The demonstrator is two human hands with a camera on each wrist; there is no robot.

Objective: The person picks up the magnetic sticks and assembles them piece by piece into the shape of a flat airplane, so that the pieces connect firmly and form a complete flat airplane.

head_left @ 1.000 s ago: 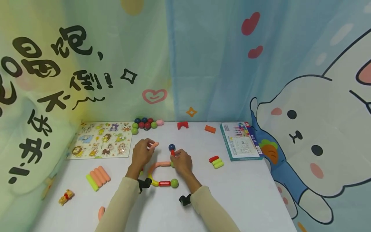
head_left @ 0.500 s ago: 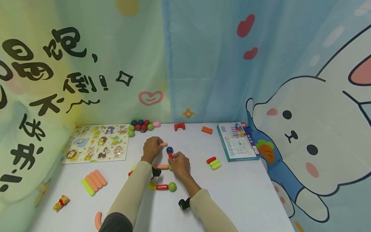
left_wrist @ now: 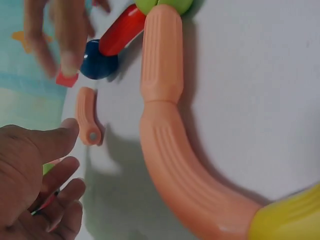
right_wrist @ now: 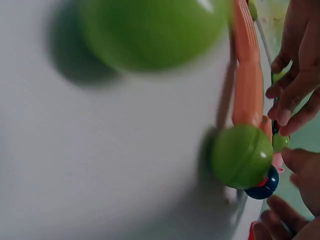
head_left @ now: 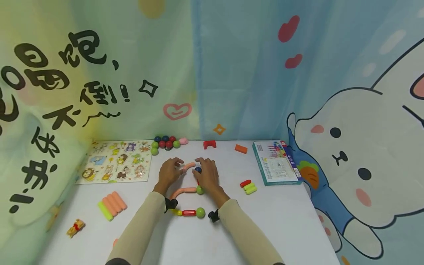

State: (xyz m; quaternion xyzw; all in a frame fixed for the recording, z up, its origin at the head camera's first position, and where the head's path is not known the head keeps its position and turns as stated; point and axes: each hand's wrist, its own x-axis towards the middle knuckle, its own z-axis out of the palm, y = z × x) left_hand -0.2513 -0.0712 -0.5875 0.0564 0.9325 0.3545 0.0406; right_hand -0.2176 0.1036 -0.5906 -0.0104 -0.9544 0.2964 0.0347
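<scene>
Curved peach rod (head_left: 189, 166) between hands — ball cluster (head_left: 165, 142), puzzle board (head_left: 116, 161) behind.

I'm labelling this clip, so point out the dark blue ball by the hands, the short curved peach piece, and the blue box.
dark blue ball (left_wrist: 98, 64), left wrist view, its middle.
short curved peach piece (left_wrist: 87, 114), left wrist view, mid-body.
blue box (head_left: 276, 163), head view, lid centre.

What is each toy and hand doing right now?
left hand: open, fingertips touching the short pink curved stick
short pink curved stick: lying flat on the table
right hand: fingers over the blue ball
blue ball: joined to a red stick
green ball: joined to a red stick
box: closed, lying flat
</scene>
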